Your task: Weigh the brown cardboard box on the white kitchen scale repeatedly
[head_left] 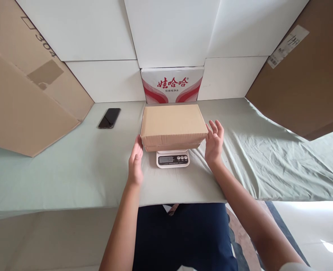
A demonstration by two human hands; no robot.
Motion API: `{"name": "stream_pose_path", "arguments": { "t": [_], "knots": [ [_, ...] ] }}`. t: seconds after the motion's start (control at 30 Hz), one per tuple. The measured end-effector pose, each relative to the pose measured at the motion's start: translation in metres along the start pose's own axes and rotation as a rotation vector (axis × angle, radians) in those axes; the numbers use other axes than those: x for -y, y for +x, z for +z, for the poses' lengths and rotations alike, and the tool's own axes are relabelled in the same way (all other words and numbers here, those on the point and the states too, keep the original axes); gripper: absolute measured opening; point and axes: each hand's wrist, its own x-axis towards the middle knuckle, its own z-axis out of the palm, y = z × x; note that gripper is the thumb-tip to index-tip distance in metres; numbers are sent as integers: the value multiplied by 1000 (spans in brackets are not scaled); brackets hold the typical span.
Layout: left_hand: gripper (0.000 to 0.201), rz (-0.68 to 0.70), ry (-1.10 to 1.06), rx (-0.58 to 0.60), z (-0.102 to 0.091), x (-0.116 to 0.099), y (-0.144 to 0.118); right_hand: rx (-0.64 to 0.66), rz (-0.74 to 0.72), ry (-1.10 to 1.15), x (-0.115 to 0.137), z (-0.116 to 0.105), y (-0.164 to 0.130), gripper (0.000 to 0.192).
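A closed brown cardboard box (173,119) rests on a small white kitchen scale (173,159), covering its platform. The scale's grey display and round buttons show in front; I cannot read the display. At the box's left side is my left hand (136,160), open, its fingers stretched out and at or very near the cardboard. My right hand (215,143) is open at the right front corner, fingers spread. Its index finger seems to touch the box, though contact is hard to make out.
A black smartphone (109,118) lies on the pale green cloth (104,165) to the left. Behind the box stands a white and red carton (172,86) against white panels (172,30). Large cardboard sheets lean at the left (36,86) and right (307,75).
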Motion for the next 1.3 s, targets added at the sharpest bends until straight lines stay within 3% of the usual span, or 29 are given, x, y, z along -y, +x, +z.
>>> {"name": "stream_pose_path", "arguments": {
  "t": [0.63, 1.3],
  "knots": [
    [65, 23, -25, -16, -1, 0, -1, -313, 201, 158, 4, -2, 18, 34],
    [69, 36, -6, -20, -1, -1, -1, -277, 280, 179, -13, -22, 30, 41]
  ]
}}
